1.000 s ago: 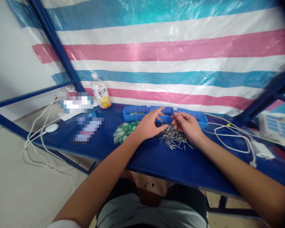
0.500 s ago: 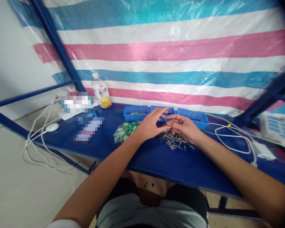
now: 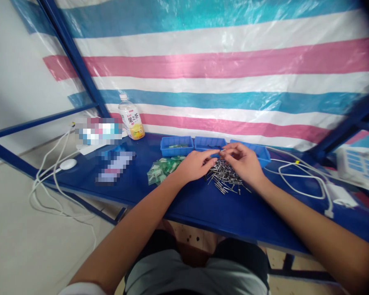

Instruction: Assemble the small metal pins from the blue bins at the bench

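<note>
A loose pile of silver blind rivets [image 3: 226, 176] with thin pins lies on the blue table, partly under my hands. My right hand [image 3: 244, 162] is above the pile's far right side, its thumb and fingers pinched on what looks like a single rivet, mostly hidden. From the left, my left hand [image 3: 195, 166] reaches over the pile's edge with its index finger stretched to the right fingertips and its thumb apart. Small green-and-clear plastic packets [image 3: 164, 169] are heaped beside my left wrist. Behind the hands stands a middle blue bin [image 3: 203, 144] with dark thin pieces in it.
A left blue bin [image 3: 176, 152] holds a few packets; a right blue bin [image 3: 264, 155] is partly covered by my hand. A drink bottle [image 3: 132, 119] stands back left. White cables [image 3: 298, 190] with an adapter [image 3: 341, 196] lie right. A white mouse [image 3: 68, 164] sits at the left edge.
My hands have drawn slightly apart and lower. My right hand has turned palm-down, and my left fingers have dropped from their raised pose. More of the middle bin and pile shows.
</note>
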A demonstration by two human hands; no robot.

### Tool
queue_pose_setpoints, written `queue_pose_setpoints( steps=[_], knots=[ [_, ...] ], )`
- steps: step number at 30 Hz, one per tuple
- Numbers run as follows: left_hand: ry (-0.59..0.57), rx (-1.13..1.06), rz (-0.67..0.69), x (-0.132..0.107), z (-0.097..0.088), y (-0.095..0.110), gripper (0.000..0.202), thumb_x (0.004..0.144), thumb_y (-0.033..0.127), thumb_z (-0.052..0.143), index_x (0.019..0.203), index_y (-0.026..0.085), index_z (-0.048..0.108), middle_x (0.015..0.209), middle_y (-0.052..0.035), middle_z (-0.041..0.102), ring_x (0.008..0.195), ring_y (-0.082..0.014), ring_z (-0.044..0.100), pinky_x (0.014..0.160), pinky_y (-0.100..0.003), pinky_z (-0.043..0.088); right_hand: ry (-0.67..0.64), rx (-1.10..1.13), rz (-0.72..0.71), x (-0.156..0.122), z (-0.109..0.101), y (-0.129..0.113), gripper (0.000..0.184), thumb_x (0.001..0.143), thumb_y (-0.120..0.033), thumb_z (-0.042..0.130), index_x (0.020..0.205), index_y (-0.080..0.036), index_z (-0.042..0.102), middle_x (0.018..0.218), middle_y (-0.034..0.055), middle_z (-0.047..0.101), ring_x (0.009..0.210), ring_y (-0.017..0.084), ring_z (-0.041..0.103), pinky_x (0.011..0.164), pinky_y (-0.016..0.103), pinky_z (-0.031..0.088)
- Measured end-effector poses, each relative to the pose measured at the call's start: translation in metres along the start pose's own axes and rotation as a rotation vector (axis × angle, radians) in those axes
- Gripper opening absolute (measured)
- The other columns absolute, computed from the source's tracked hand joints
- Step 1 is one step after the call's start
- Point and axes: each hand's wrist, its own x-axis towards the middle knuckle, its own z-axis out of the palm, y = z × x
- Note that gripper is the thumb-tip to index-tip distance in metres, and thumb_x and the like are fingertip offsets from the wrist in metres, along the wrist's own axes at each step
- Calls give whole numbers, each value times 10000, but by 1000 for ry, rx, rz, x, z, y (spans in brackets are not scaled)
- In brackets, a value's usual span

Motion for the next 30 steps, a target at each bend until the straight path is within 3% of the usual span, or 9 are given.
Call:
queue_pose_setpoints(
  steps=[3, 8, 12, 17, 24, 30],
  knots=[
    [-7, -28, 32, 0, -2, 3, 413, 1068, 342, 534, 1440, 256, 689, 940, -25, 827, 744, -183, 742, 748, -318, 584, 10, -27, -15, -1, 1, 2, 313, 871, -511, 839, 986, -234, 747, 888, 51, 755, 763, 200, 678, 690, 355, 572],
    [29, -108, 18, 2, -1, 2, 432, 1063, 318, 550, 1468, 228, 671, 1235, -74, 812, 985, -202, 783, 939, -355, 618, -32, -10, -22, -3, 3, 6, 266, 886, -467, 829, 997, -243, 736, 957, 54, 751, 818, 202, 685, 698, 345, 577],
    [64, -122, 30, 4, 0, -2, 378, 1054, 312, 574, 1386, 221, 730, 1340, -68, 773, 1128, -223, 769, 1022, -386, 611, -69, -34, -33, -5, 4, 6, 245, 881, -436, 825, 1018, -247, 749, 1029, 67, 767, 858, 217, 708, 721, 361, 606],
    [147, -120, -19, 5, 0, -6, 306, 1034, 331, 633, 1274, 223, 788, 1287, -64, 795, 1112, -229, 783, 1013, -405, 634, -145, -19, 7, -7, 7, 2, 278, 896, -454, 809, 1078, -247, 772, 1030, 66, 790, 703, 183, 710, 696, 383, 628],
    [273, -216, -66, 9, 2, -12, 220, 967, 224, 707, 1171, 207, 786, 1163, -69, 828, 1015, -208, 807, 979, -407, 662, -119, 0, 25, -7, 9, -2, 302, 897, -490, 812, 1067, -241, 780, 1007, 69, 787, 692, 177, 701, 659, 358, 628],
    [201, -157, -62, 8, -1, -9, 122, 928, 160, 717, 995, 226, 795, 1021, -22, 841, 941, -196, 792, 916, -384, 654, -70, 15, 19, -4, 6, -2, 356, 889, -510, 820, 1134, -258, 764, 1032, 80, 781, 812, 215, 719, 646, 346, 636]
  ],
)
